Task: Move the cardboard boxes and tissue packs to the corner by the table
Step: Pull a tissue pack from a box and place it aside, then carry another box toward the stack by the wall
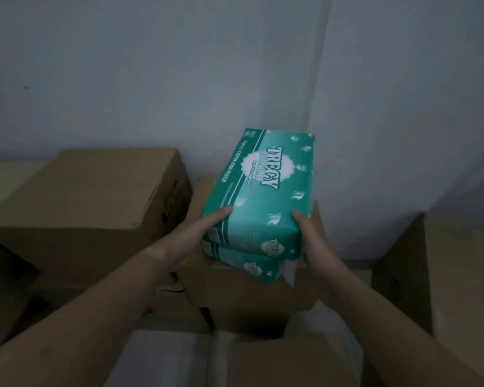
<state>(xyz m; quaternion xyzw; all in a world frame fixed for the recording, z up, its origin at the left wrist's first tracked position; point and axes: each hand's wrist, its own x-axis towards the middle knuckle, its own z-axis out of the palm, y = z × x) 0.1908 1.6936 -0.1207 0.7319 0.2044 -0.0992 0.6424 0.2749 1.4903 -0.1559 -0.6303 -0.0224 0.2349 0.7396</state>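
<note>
Two green tissue packs are stacked one on the other: the top pack (266, 188) and the lower pack (249, 265). They sit over a cardboard box (235, 291) in the room's corner. My left hand (199, 233) grips the stack's near left end, thumb on the top pack. At the near right end my right hand (312, 238) grips the same stack, thumb on top. The fingers of both hands are hidden beneath the packs.
A large cardboard box (95, 199) stands to the left against the wall. Another box (444, 275) stands at the right and one more (285, 361) lies near my body. The grey walls meet just behind the packs.
</note>
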